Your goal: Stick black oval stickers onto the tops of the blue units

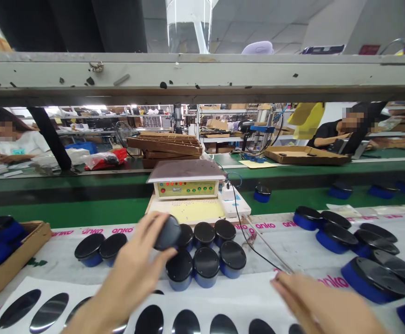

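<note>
My left hand (136, 260) is closed around a round blue canister with a black top (168, 233), held tilted above the bench. Just beside it, a cluster of similar blue canisters (206, 265) stands upright with glossy black tops. Two more canisters (90, 248) are to the left. My right hand (314, 297), blurred, has its fingers closed around a thin metal rod-like tool (270, 243) that points up and left; its exact kind does not show. In front of both hands lies a white sheet (202, 301) with several black oval discs (186, 321).
A control box (186, 188) with red digits and buttons stands behind the canisters, its black cable (251, 246) running forward. More canisters (373, 278) crowd the right side. A cardboard box of canisters (37, 241) is at left. Overhead runs a shelf beam (202, 76). Two people sit across.
</note>
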Demonstrator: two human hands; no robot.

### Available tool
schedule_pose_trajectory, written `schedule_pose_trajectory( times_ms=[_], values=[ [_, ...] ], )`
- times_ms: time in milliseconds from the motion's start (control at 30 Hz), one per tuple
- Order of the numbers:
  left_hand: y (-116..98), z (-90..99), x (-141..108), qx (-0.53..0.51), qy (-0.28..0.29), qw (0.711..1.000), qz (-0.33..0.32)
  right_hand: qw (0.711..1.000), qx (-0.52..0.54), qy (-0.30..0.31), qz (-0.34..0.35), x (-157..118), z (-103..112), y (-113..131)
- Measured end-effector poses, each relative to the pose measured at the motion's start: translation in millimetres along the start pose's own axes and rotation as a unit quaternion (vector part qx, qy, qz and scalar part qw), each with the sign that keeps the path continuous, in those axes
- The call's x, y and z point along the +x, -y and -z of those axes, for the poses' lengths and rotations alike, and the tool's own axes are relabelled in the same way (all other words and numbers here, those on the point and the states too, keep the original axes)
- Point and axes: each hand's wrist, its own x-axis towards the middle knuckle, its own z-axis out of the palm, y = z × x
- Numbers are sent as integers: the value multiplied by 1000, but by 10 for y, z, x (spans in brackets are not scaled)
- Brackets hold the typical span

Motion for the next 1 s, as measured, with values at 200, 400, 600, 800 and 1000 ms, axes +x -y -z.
schedule_pose_trajectory(
  times_ms=[200,400,600,800,1000],
  values=[
    [675,-327,-208,-137,109,974,145,900,-127,96,-406,588,82,-1187],
    [527,-430,-232,-212,20,949,232,853,-69,130,-500,1062,-642,-1934],
    [272,-41,-129,-271,-31,919,284,863,-6,88,-498,1121,-732,-1942],
    [-456,-71,244,-547,37,808,214,930,141,40,-336,1108,40,-912],
    [-876,-216,323,-772,225,560,200,951,253,86,-157,770,443,220]
  ],
)
